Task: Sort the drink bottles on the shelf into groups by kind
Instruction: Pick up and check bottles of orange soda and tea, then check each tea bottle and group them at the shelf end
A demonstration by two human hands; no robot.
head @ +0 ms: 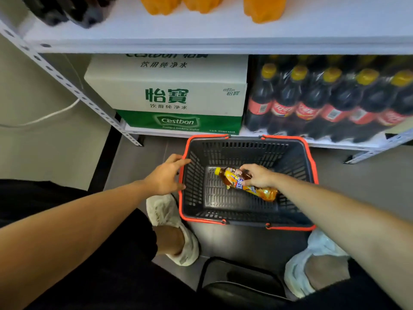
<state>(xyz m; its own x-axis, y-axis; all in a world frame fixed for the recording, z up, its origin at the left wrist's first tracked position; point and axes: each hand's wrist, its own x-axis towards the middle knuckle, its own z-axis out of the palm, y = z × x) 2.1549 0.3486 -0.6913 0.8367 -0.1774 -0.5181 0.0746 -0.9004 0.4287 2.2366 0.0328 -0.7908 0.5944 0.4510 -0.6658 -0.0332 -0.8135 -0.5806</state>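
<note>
A grey shopping basket (288, 157) with a red rim stands on the floor in front of the shelf. One iced tea bottle (266, 192) with a yellow label lies on its side on the basket floor. My right hand (257, 175) reaches into the basket and its fingers close around the middle of that bottle. My left hand (166, 175) rests on the basket's left rim, fingers spread. Orange drink bottles (263, 7) stand on the upper shelf board (201, 39), with dark bottles (67, 12) at its left end.
On the bottom shelf sit a white and green water carton (169, 95) and a shrink-wrapped pack of cola bottles (324, 104). A perforated shelf post (73, 90) slants at left. My feet in white slippers (178, 229) flank the basket. A black stool (241, 280) is below.
</note>
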